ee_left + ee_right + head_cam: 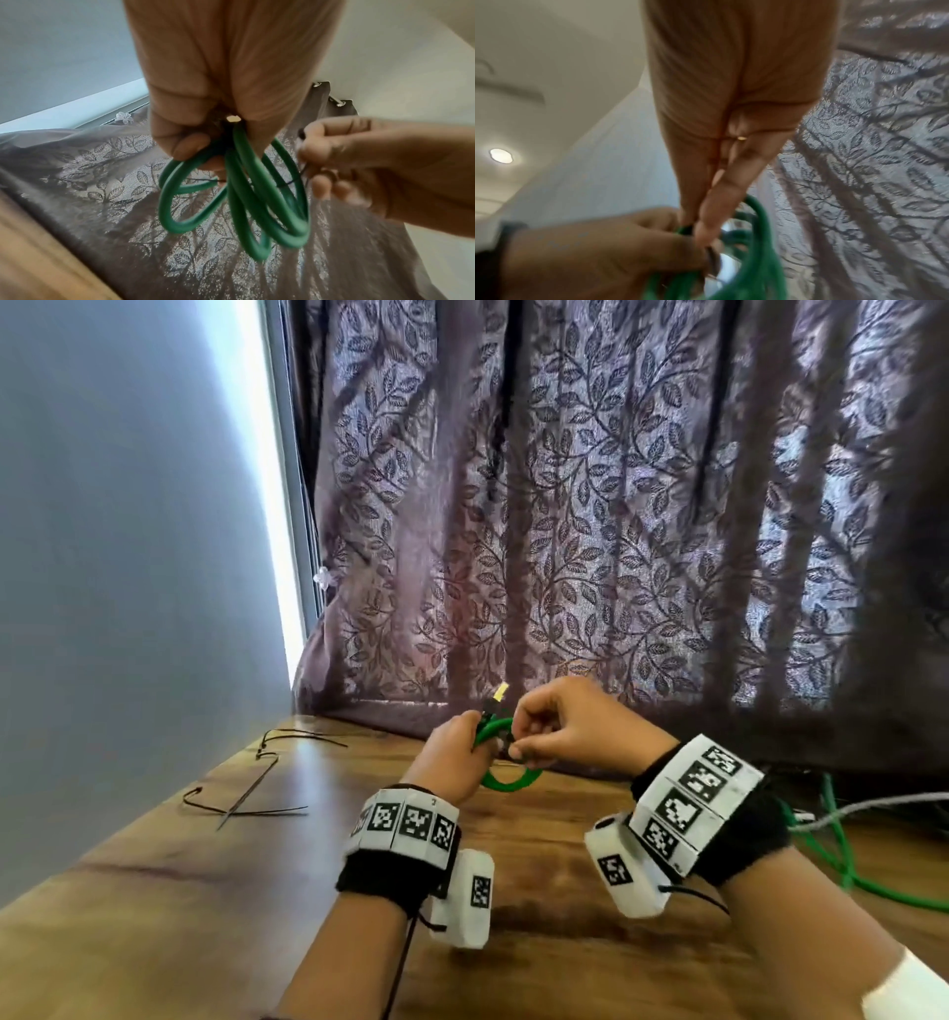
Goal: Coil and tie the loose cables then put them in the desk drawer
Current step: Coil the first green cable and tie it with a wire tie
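- Wrist bands carrying black-and-white marker tiles (688, 806) sit on both forearms, closest to the head camera; a white camera block hangs under each wrist.
- Left hand (452, 762): clenched around the gathered top of a coiled green cable (506, 780), held above the wooden desk top (205, 891). In the left wrist view the loops (231, 203) hang below the curled fingers (185, 148), bunched together at the grip.
- Right hand (560, 726): fingers drawn together, pinching a thin black tie (287, 183) at the side of the coil. The tie runs as a fine dark line across the green loops. Whether it is fastened cannot be told.
- Connector: a pale plug end (500, 693) of the cable stands up above the two hands.
- Right wrist view: blurred; it shows the right fingers (721, 194) meeting the left hand at the green cable (757, 263), no finer detail.
- Spare black ties (241, 801) lie on the desk top to the left, well apart from the hands.
- Further green cable (842, 860), uncoiled, lies at the right edge of the desk beside a grey cable (873, 803).
- Leaf-patterned curtain (616, 505) hangs behind the desk; grey wall (128, 505) to the left.
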